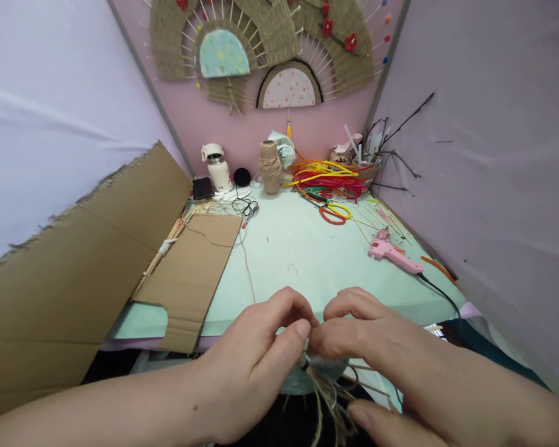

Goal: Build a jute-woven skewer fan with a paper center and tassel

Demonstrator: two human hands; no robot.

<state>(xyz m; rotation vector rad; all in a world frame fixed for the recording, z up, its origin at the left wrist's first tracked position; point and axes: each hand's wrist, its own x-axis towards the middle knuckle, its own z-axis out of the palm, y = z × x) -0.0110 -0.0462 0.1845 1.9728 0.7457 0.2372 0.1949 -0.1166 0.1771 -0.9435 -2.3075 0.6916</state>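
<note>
My left hand (270,347) is closed in a pinch, its thumb and forefinger at the bound top of a jute twine tassel (326,397). The tassel's loose strands hang down between my hands. Close against those fingertips, my right hand (377,338) has its fingers bent and its thumb lower down beside the strands. What the right fingers grip is hidden. Below my hands a piece covered in light blue fabric (298,388) shows in part, with thin sticks (370,388) poking out from it.
A cardboard sheet (200,248) lies on the left of the green table, beside a taller cardboard panel (74,273). At the right rests a pink glue gun (394,254). Toward the back are scissors (335,213), a twine spool (270,167), coloured pipe cleaners (326,177) and a bottle (218,171).
</note>
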